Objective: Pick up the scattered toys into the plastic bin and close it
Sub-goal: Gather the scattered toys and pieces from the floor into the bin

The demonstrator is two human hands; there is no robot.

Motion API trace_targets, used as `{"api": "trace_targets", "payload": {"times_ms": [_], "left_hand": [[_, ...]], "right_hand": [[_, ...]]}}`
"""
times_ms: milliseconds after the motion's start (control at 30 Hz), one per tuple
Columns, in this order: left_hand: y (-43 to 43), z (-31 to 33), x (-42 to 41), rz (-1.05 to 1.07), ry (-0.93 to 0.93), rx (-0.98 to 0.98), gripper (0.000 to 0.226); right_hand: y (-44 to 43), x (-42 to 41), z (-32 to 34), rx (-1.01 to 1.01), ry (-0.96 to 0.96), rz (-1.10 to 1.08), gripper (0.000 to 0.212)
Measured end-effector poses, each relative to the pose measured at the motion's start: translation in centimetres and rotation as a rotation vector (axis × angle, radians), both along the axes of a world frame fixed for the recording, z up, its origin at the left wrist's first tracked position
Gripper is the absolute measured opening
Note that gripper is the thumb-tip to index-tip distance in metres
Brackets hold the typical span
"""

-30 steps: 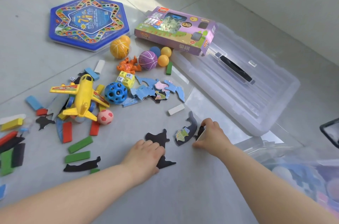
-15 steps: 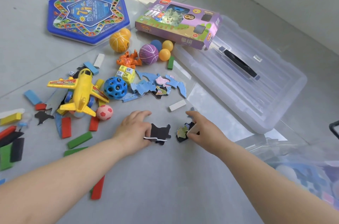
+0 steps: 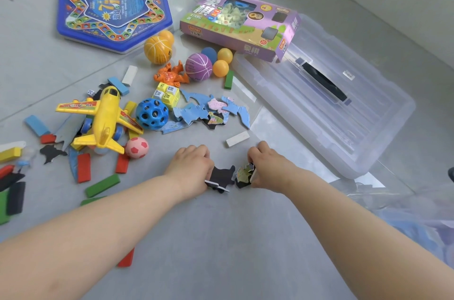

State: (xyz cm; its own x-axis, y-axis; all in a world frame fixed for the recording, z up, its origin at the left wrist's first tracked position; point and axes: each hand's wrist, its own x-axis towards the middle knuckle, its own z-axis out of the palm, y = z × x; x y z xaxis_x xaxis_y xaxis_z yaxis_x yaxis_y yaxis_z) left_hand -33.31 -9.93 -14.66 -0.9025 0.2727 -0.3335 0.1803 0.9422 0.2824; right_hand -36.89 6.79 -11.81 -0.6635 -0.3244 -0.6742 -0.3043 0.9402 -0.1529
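Observation:
My left hand [image 3: 191, 164] grips black-backed flat puzzle pieces [image 3: 221, 176] just above the floor. My right hand [image 3: 267, 167] pinches another stack of puzzle pieces [image 3: 243, 174], one showing a coloured face; the two stacks nearly touch. The clear plastic bin [image 3: 398, 203] is at the lower right, partly out of frame, with blue things inside. Its clear lid [image 3: 326, 113] with a black handle lies flat on the floor to the right. More blue puzzle pieces [image 3: 211, 110] lie ahead of my hands.
Scattered on the grey tiles: a yellow toy airplane [image 3: 103, 117], blue holed ball [image 3: 152, 114], pink football [image 3: 136, 147], orange figure [image 3: 172, 76], several small balls, coloured wooden blocks at left, a hexagonal game board [image 3: 113, 9], and a purple chess box [image 3: 240, 24] leaning on the lid.
Both hands lifted the puzzle pieces off the floor and drew them together. The long dark piece under my left hand and the curved one by my right hand are now gathered up.

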Motion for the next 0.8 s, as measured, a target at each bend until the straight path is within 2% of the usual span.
{"api": "trace_targets", "payload": {"times_ms": [67, 133, 233, 400, 467, 533, 700, 800], "left_hand": [[-0.1, 0.2, 0.3, 0.020, -0.012, 0.025, 0.041], [-0.1, 0.3, 0.7, 0.043, -0.017, 0.069, 0.045], [0.0, 0.4, 1.4, 0.094, -0.042, 0.115, 0.045], [0.2, 0.9, 2.6, 0.160, -0.034, 0.204, 0.046], [0.0, 1.0, 3.1, 0.184, -0.007, 0.254, 0.046], [-0.3, 1.2, 3.5, 0.234, -0.009, 0.331, 0.045], [-1.3, 3.4, 4.1, 0.405, 0.024, 0.450, 0.040], [-1.4, 5.8, 3.9, 0.469, 0.083, 0.516, 0.038]], "right_hand": [[0.0, 0.1, 0.1, -0.013, 0.042, 0.007, 0.027], [0.0, 0.6, 0.1, -0.007, 0.108, 0.037, 0.025], [0.5, 1.7, -0.1, 0.016, 0.211, 0.081, 0.034], [1.5, 2.8, 0.1, 0.028, 0.304, 0.021, 0.031], [1.4, 3.0, 0.2, 0.053, 0.294, 0.027, 0.025], [1.4, 2.9, 0.5, 0.044, 0.290, -0.055, 0.012], [2.3, 3.0, 3.6, -0.119, 0.264, -0.340, 0.019], [2.8, 4.2, 8.8, -0.283, 0.314, -0.326, 0.035]]}}
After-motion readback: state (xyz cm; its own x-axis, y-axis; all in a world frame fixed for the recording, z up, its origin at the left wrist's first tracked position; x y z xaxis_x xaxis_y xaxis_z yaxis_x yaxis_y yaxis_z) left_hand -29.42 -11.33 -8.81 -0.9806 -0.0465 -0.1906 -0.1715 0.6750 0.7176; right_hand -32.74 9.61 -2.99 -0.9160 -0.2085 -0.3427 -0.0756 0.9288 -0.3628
